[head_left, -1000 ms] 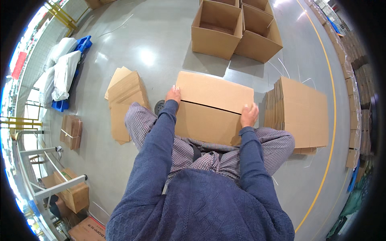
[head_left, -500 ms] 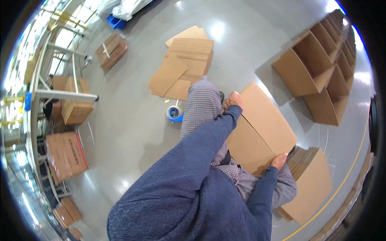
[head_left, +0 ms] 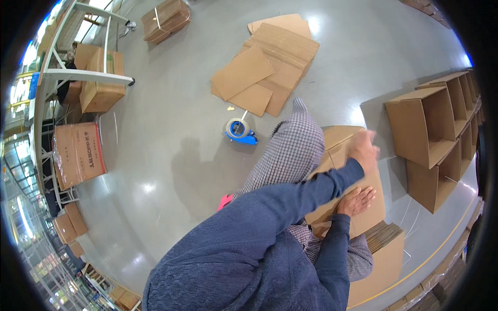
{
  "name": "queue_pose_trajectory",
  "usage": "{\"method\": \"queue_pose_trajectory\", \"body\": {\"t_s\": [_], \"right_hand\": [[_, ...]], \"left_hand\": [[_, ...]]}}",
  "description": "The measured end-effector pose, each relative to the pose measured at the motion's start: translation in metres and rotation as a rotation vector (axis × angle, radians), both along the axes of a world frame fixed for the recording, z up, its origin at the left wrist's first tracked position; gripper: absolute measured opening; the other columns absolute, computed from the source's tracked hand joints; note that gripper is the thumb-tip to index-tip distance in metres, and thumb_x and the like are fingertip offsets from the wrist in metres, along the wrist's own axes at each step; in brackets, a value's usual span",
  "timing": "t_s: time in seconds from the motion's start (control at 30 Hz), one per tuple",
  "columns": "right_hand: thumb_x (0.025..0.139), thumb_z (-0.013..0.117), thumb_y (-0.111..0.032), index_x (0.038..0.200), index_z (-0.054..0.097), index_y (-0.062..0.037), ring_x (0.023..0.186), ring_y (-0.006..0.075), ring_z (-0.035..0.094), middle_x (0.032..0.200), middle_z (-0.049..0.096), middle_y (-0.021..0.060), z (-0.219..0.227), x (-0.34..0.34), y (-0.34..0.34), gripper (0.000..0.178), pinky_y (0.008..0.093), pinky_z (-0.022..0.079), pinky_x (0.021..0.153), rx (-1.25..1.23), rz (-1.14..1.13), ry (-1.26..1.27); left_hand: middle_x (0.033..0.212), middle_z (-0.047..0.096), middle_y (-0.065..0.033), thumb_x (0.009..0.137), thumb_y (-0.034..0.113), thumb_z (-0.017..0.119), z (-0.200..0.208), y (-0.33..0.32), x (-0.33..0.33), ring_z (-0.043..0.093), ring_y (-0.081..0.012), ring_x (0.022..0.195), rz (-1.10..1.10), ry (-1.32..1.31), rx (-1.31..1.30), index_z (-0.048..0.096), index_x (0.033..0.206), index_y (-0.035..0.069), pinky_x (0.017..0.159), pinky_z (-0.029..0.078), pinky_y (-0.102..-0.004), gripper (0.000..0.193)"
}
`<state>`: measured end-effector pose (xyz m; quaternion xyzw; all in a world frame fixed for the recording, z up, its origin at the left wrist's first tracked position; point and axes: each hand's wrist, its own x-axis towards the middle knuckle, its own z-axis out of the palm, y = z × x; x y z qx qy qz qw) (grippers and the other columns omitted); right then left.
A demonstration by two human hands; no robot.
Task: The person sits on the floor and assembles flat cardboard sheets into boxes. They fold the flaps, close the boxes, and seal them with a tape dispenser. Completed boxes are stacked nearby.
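A brown cardboard box (head_left: pixel 374 215) with a seam along its top lies across my lap, between my checkered-trousered legs. Stretched out over the box's far part is my left hand (head_left: pixel 364 150), smeared by motion. Its fingers cannot be made out clearly, nor whether they touch the cardboard. My right hand (head_left: pixel 357 201) rests flat on the near part of the box with its fingers extended. On the floor left of my left knee sits a blue tape dispenser (head_left: pixel 240 131) with a roll of clear tape.
Flat cardboard sheets (head_left: pixel 280 57) are piled ahead. Open-sided boxes (head_left: pixel 415 127) stand stacked at the right. Another stack of folded cardboard (head_left: pixel 381 259) is by my right knee. A strapped bundle (head_left: pixel 166 22), a large carton (head_left: pixel 79 155) and a white metal frame (head_left: pixel 88 75) are on the left.
My left hand has moved from the box's far left corner to the right across its top. My right hand has left the near edge and now lies flat. The view has turned.
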<state>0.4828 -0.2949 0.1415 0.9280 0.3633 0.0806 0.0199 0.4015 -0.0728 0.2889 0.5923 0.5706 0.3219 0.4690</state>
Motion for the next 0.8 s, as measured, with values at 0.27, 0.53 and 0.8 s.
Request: {"method": "queue_pose_trajectory", "body": {"t_s": [0.27,0.53,0.8], "right_hand": [[0.101,0.029,-0.038,0.146,0.029,-0.0042,0.142,0.0311,0.019,0.154,0.022,0.0135,0.017,-0.011,0.018,0.056,0.0447,0.015,0.114,0.071,0.047,0.079],[0.1,0.031,-0.036,0.145,0.031,-0.0026,0.143,0.0321,0.018,0.153,0.025,0.0148,0.026,-0.014,0.019,0.056,0.0449,0.012,0.115,0.073,-0.004,0.156],[0.097,0.041,-0.026,0.143,0.036,-0.0037,0.142,0.0281,0.021,0.152,0.029,0.013,0.04,-0.014,0.026,0.051,0.0435,0.012,0.116,0.083,-0.033,0.155]], "left_hand": [[0.073,0.063,-0.0079,0.092,0.012,0.054,-0.018,0.115,-0.199,0.057,-0.0111,0.062,0.139,-0.189,0.415,0.061,0.093,0.003,0.056,0.047,-0.0283,0.012],[0.114,0.061,-0.011,0.071,0.021,0.071,-0.268,0.028,-0.369,0.057,-0.0305,0.112,-0.549,1.161,-0.07,0.062,0.104,0.014,0.087,0.05,-0.0429,0.035],[0.113,0.065,-0.0147,0.065,0.037,0.081,-0.3,0.037,-0.353,0.06,-0.0303,0.11,-0.727,1.371,-0.422,0.057,0.115,0.011,0.098,0.043,-0.0426,0.062]]}}
